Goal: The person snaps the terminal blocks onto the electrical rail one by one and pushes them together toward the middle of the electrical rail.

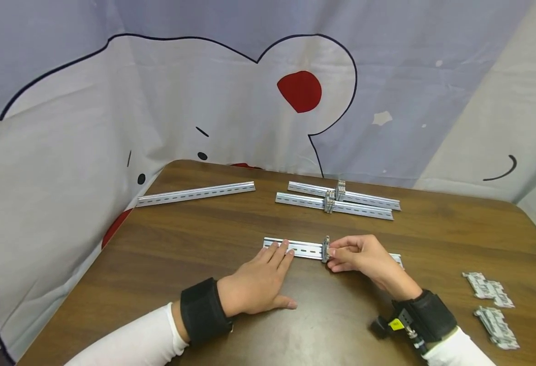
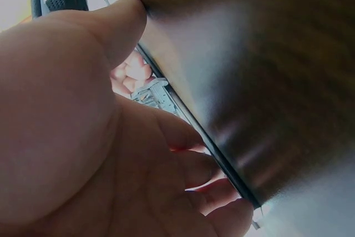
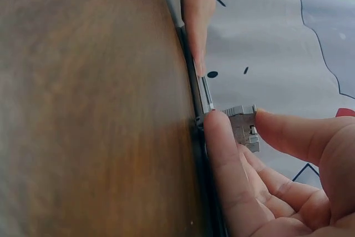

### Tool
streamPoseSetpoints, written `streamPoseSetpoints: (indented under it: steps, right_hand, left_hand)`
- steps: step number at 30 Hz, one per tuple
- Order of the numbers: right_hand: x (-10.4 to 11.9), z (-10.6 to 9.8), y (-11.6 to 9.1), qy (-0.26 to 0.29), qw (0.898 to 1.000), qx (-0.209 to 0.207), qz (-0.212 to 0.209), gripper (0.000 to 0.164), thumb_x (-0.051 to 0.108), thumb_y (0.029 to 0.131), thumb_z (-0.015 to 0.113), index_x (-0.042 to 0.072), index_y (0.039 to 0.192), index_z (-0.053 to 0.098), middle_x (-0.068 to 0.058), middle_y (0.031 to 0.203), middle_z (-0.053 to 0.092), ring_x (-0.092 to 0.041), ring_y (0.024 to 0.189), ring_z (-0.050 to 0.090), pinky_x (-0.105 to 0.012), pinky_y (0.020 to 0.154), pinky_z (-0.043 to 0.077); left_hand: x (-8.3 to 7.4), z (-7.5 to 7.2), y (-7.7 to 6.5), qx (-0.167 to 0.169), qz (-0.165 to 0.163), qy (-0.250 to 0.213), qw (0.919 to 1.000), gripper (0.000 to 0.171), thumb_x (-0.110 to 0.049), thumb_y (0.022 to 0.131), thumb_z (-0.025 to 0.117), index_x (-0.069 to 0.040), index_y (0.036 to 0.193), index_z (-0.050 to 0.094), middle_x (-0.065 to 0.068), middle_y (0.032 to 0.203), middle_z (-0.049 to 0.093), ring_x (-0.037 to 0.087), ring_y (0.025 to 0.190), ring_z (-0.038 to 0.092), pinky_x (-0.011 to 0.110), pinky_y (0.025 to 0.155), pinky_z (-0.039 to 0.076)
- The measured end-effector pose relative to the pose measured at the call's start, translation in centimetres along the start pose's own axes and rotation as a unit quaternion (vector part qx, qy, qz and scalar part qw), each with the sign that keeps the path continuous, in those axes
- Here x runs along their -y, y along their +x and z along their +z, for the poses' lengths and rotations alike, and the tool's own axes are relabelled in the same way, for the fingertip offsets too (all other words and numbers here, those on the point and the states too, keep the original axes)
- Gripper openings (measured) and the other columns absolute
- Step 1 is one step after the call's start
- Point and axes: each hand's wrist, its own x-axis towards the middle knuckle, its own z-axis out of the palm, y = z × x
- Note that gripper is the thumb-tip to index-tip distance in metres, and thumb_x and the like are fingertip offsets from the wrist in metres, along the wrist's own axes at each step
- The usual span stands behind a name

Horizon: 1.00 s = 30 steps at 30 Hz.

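A slotted metal DIN rail [image 1: 311, 250] lies across the middle of the wooden table. My left hand [image 1: 256, 284] rests flat at its left end, fingers straight over the rail and thumb spread onto the tabletop. Right of those fingers, a slim grey terminal block [image 1: 325, 249] stands upright on the rail. My right hand [image 1: 368, 259] pinches this block between thumb and fingers and covers part of the rail. In the right wrist view the block [image 3: 242, 126] shows between thumb and index finger, its lower edge at the rail.
Two rails lie at the back right, the rear one [image 1: 368, 199] and the front one [image 1: 364, 209], each carrying terminal blocks. Another rail [image 1: 199, 193] lies at the back left. Loose grey terminal blocks [image 1: 498, 328] lie in two groups at the right. Patterned fabric [image 1: 231, 91] hangs behind the table.
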Motion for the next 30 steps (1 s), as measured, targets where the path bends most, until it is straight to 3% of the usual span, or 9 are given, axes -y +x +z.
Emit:
streamPoseSetpoints:
  steps: [8, 13, 16, 19, 23, 26, 30]
  right_hand:
    - [0.1, -1.0, -1.0, -0.040, 0.999, 0.023, 0.004, 0.046, 0.017, 0.096, 0.064, -0.018, 0.123, 0.053, -0.028, 0.103, 0.068, -0.032, 0.090, 0.070, -0.041, 0.080, 0.057]
    - [1.6, -3.4, -2.7, -0.128, 0.992, 0.017, -0.011, 0.048, 0.019, 0.096, 0.064, -0.014, 0.128, 0.052, -0.027, 0.108, 0.068, -0.033, 0.094, 0.070, -0.039, 0.080, 0.057]
    - [2.9, -5.1, -3.9, -0.208, 0.978, -0.014, -0.026, 0.049, 0.025, 0.095, 0.065, -0.009, 0.128, 0.054, -0.022, 0.109, 0.069, -0.029, 0.093, 0.071, -0.035, 0.078, 0.058]
    - [4.2, -6.8, -5.1, -0.314, 0.947, -0.062, -0.034, 0.050, 0.033, 0.093, 0.067, -0.002, 0.127, 0.059, -0.013, 0.106, 0.072, -0.023, 0.091, 0.071, -0.033, 0.076, 0.057]
    - [5.7, -8.7, -6.6, -0.463, 0.877, -0.122, -0.035, 0.049, 0.041, 0.088, 0.071, 0.004, 0.120, 0.066, -0.007, 0.099, 0.074, -0.024, 0.090, 0.071, -0.041, 0.076, 0.054]
    - [6.3, -10.3, -7.5, -0.535, 0.832, -0.149, -0.013, 0.054, 0.039, 0.085, 0.074, -0.004, 0.117, 0.064, -0.015, 0.097, 0.073, -0.034, 0.090, 0.069, -0.052, 0.075, 0.050]
    - [6.6, -12.6, -8.6, -0.588, 0.794, -0.146, 0.050, 0.063, 0.035, 0.083, 0.075, -0.014, 0.119, 0.057, -0.028, 0.099, 0.067, -0.047, 0.090, 0.063, -0.055, 0.068, 0.048]
  left_hand:
    - [-0.2, 0.3, 0.0, -0.010, 0.008, -0.006, 0.9999, 0.093, -0.068, 0.091, 0.045, -0.002, 0.154, 0.023, 0.019, 0.161, 0.012, 0.033, 0.148, 0.018, 0.041, 0.117, 0.025]
    - [-0.3, 0.3, 0.0, -0.011, 0.012, -0.005, 0.9999, 0.093, -0.068, 0.092, 0.045, -0.002, 0.154, 0.022, 0.019, 0.162, 0.012, 0.033, 0.148, 0.018, 0.040, 0.117, 0.024]
    - [-0.3, 0.3, 0.1, -0.010, 0.011, 0.002, 0.9999, 0.093, -0.068, 0.092, 0.044, -0.003, 0.155, 0.022, 0.018, 0.162, 0.011, 0.033, 0.148, 0.017, 0.040, 0.117, 0.024]
    - [-0.3, 0.3, 0.2, -0.009, 0.010, 0.002, 0.9999, 0.094, -0.069, 0.091, 0.044, -0.003, 0.155, 0.021, 0.018, 0.162, 0.011, 0.033, 0.148, 0.017, 0.040, 0.117, 0.023]
    - [-0.3, 0.2, 0.2, -0.008, 0.008, -0.002, 0.9999, 0.094, -0.068, 0.091, 0.045, -0.003, 0.155, 0.021, 0.018, 0.162, 0.011, 0.032, 0.148, 0.017, 0.040, 0.117, 0.023]
    - [-0.2, 0.2, 0.2, -0.008, 0.008, -0.001, 0.9999, 0.094, -0.068, 0.091, 0.045, -0.003, 0.155, 0.021, 0.018, 0.162, 0.010, 0.032, 0.148, 0.016, 0.040, 0.117, 0.023]
    - [-0.1, 0.2, 0.2, -0.004, 0.006, -0.001, 1.0000, 0.094, -0.068, 0.091, 0.045, -0.004, 0.155, 0.020, 0.017, 0.162, 0.010, 0.032, 0.149, 0.015, 0.039, 0.118, 0.022]
